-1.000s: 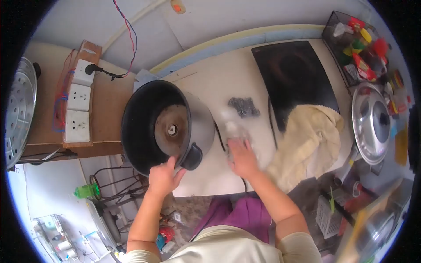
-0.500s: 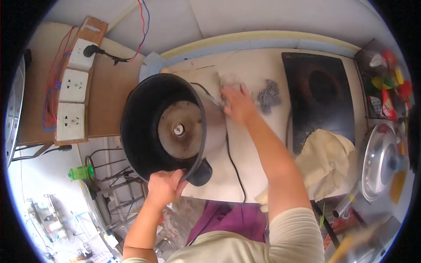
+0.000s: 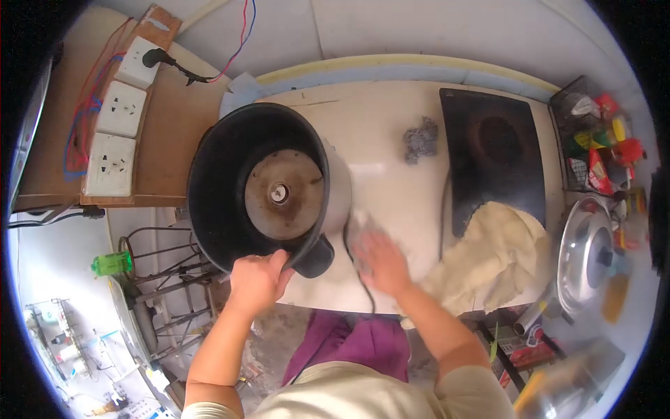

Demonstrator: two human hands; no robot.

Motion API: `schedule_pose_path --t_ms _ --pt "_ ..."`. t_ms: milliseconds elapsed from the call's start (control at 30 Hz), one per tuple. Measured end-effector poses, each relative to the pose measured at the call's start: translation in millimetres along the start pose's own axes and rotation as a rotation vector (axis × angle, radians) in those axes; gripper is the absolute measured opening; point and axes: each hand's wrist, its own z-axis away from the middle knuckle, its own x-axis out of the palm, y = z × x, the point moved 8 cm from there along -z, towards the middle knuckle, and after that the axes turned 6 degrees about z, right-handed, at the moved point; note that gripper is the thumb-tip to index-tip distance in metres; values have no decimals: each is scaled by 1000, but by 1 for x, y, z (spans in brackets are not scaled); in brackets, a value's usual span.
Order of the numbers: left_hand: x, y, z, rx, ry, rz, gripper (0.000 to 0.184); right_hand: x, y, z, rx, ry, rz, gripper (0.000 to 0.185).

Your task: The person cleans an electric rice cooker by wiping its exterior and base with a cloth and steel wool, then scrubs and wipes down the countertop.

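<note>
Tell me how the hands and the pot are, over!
Left hand holding pot by rim. Right hand blurred, at counter. Pot lidless, stained inside. Cord right beside right hand.

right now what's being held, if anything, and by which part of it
The left hand holds the large black-lined pot by its rim, beside the black handle. The right hand is too blurred to tell whether it holds anything.

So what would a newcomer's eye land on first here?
Probably the big black-lined pot at the left of the counter, the left hand gripping its rim. Next, the black cooktop on the right, with a crumpled yellowish cloth over its near edge.
</note>
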Motion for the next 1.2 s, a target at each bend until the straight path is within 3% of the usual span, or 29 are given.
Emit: schedule_pose_path --t_ms 100,200,333,433,533,633,733,833,933,1033,1133,1200 --pt "3 -3 1 -1 20 -2 26 1 -17 43 -80 -106 -64 59" --pt "1 -2 0 5 39 -5 27 -6 -5 30 -173 -155 29 59" --pt "1 -3 3 2 74 -1 27 -42 39 -26 28 202 172 50" --pt "-2 -2 3 5 89 -4 26 -49 55 -56 114 320 -15 41" --pt "-1 -2 4 -2 86 14 26 -51 71 -63 465 308 -324 33" --pt "-3 -1 3 -13 64 15 26 -75 79 -74 620 585 -424 40" --pt "-3 0 2 -35 32 1 26 -56 85 -127 475 637 -26 51" --pt "-5 1 0 -42 1 -15 26 -47 85 -164 546 441 213 59" --pt "0 -1 -1 -13 -24 15 26 -53 106 -216 457 519 177 60" --pt "-1 -2 -4 -18 -40 22 26 -54 128 -271 222 481 181 53" --pt "-1 -4 -3 -32 -36 33 28 -60 120 -269 18 325 -14 43" --pt "-3 -2 -5 -24 -19 40 28 -54 107 -241 -51 338 -53 38"
